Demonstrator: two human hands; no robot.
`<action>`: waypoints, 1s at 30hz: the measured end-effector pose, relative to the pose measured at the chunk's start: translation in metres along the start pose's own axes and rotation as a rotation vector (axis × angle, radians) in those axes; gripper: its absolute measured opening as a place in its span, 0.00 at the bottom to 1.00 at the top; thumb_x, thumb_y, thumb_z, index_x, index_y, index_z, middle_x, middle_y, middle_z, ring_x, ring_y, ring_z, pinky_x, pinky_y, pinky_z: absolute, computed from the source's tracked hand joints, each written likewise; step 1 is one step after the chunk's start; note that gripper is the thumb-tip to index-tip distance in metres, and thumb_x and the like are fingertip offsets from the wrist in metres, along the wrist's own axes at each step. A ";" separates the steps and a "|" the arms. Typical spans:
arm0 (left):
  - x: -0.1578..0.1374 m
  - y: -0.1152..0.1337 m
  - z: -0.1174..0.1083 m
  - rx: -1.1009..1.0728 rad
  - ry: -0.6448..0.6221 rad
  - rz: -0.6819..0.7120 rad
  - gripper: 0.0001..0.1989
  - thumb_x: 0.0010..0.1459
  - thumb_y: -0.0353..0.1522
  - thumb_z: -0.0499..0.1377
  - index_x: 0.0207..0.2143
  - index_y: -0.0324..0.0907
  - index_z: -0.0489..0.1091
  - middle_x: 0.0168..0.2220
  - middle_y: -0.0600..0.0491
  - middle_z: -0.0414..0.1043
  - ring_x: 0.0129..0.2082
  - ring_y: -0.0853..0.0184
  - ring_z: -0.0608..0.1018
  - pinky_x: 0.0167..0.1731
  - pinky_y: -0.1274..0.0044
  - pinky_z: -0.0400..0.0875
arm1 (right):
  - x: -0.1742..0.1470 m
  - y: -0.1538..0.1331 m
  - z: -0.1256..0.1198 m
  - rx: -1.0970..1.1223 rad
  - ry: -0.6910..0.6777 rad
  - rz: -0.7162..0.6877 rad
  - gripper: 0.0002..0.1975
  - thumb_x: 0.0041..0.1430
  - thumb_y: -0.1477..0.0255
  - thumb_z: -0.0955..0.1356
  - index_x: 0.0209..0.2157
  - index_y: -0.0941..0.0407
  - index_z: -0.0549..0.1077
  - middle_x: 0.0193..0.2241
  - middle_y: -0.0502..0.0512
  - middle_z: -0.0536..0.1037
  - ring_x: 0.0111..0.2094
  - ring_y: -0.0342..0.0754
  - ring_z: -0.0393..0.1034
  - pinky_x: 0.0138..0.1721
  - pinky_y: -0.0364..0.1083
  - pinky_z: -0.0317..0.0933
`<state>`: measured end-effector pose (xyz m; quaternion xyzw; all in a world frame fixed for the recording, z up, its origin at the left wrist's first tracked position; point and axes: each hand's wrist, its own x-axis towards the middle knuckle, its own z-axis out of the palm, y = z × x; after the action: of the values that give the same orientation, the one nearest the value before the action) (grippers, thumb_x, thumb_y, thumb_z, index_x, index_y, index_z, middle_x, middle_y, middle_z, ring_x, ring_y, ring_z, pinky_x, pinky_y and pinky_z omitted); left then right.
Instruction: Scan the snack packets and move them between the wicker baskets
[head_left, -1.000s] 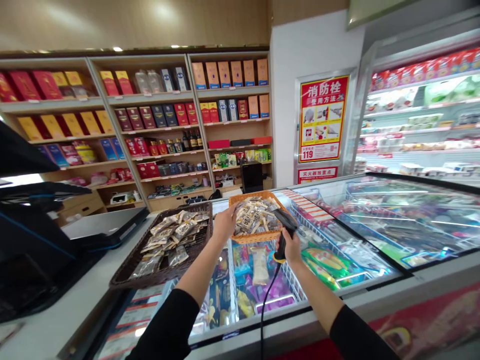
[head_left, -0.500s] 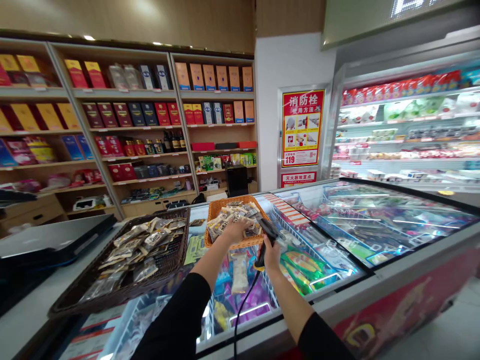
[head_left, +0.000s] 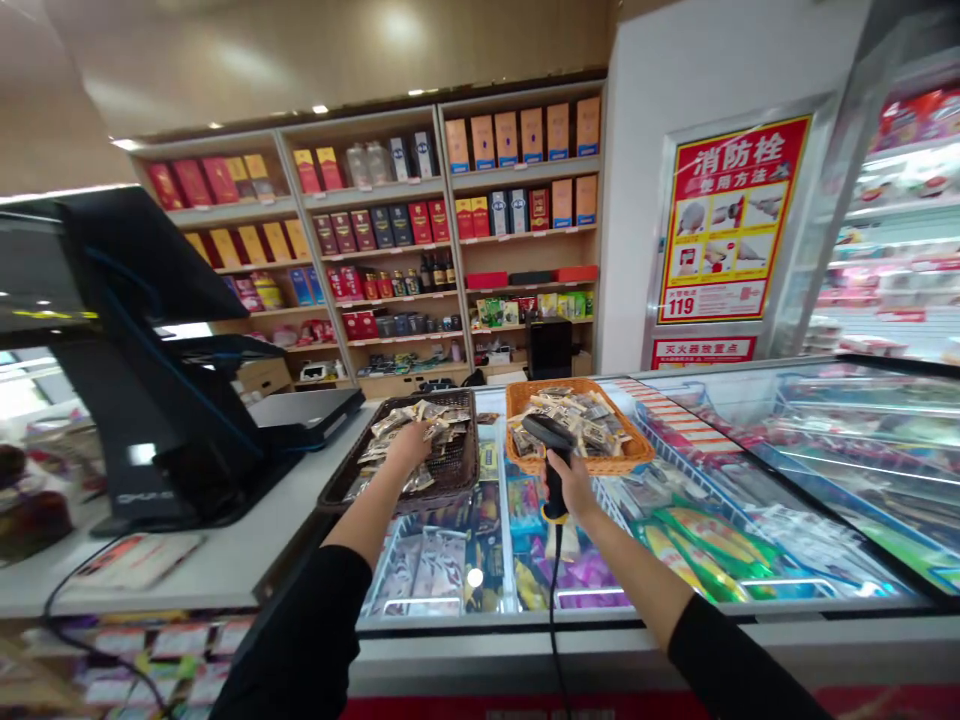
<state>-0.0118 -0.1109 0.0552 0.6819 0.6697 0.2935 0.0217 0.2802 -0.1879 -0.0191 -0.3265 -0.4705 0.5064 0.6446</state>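
My right hand (head_left: 574, 482) is closed round the grip of a black handheld barcode scanner (head_left: 553, 490). Its head hangs above the near part of an orange woven basket (head_left: 637, 450), which holds many small packets (head_left: 581, 410). A black cable runs down from the scanner's grip. Over on the left, my left hand (head_left: 409, 447) reaches into a dark brown woven basket (head_left: 466, 470) and is at the small packets (head_left: 442, 412) there. Its fingertips are hidden, so whether it grips a packet does not show.
Both baskets rest on a glass-topped chest freezer (head_left: 757, 590) full of bagged goods. To the left, a counter carries a black point-of-sale terminal (head_left: 165, 420) and a flat scale-like device (head_left: 311, 405). Behind stand shelves (head_left: 390, 250) of boxes and bottles.
My left hand has moved from the orange basket to the dark basket at the left. My right hand keeps the scanner near the orange basket. The view has turned left.
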 end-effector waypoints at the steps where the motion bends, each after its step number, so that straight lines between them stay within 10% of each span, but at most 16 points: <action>1: -0.003 -0.008 0.001 0.113 -0.047 -0.017 0.18 0.51 0.28 0.60 0.46 0.40 0.72 0.50 0.42 0.73 0.53 0.55 0.72 0.54 0.69 0.63 | 0.002 0.006 0.010 0.019 -0.043 0.028 0.22 0.49 0.52 0.69 0.33 0.56 0.67 0.15 0.44 0.67 0.11 0.41 0.60 0.12 0.42 0.55; 7: -0.010 -0.020 0.024 0.489 -0.139 0.009 0.29 0.56 0.32 0.57 0.60 0.38 0.58 0.57 0.40 0.65 0.55 0.55 0.69 0.52 0.67 0.63 | 0.000 0.046 0.026 0.170 0.027 0.107 0.23 0.44 0.51 0.72 0.30 0.55 0.65 0.13 0.44 0.68 0.10 0.41 0.59 0.10 0.40 0.54; 14: -0.012 -0.010 0.026 0.501 -0.118 0.069 0.16 0.58 0.29 0.53 0.48 0.36 0.70 0.46 0.38 0.74 0.50 0.52 0.73 0.48 0.65 0.66 | -0.002 0.047 0.014 0.205 0.086 0.120 0.23 0.43 0.51 0.72 0.26 0.54 0.63 0.13 0.45 0.68 0.10 0.41 0.60 0.10 0.40 0.54; 21: -0.011 0.001 0.022 -0.394 0.096 -0.069 0.13 0.61 0.35 0.54 0.43 0.39 0.73 0.38 0.46 0.77 0.37 0.62 0.79 0.38 0.72 0.73 | -0.008 0.040 0.022 0.144 -0.027 0.078 0.21 0.48 0.54 0.71 0.31 0.56 0.66 0.14 0.45 0.69 0.10 0.41 0.61 0.11 0.40 0.54; 25: 0.004 0.028 0.033 -1.086 0.050 -0.212 0.13 0.55 0.34 0.62 0.43 0.39 0.73 0.35 0.52 0.76 0.26 0.71 0.77 0.28 0.78 0.75 | -0.008 0.035 0.018 0.068 -0.118 0.028 0.19 0.51 0.55 0.69 0.32 0.57 0.67 0.15 0.44 0.68 0.10 0.41 0.60 0.11 0.40 0.53; 30: 0.014 0.058 0.062 -1.384 -0.043 -0.244 0.16 0.51 0.31 0.65 0.43 0.38 0.73 0.36 0.51 0.77 0.30 0.72 0.78 0.30 0.79 0.76 | -0.006 0.027 0.013 -0.056 -0.175 -0.047 0.18 0.54 0.55 0.67 0.33 0.57 0.68 0.14 0.44 0.67 0.11 0.41 0.59 0.13 0.41 0.53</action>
<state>0.0655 -0.0811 0.0338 0.4370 0.4003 0.6341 0.4967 0.2588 -0.1865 -0.0406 -0.2878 -0.5467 0.5043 0.6033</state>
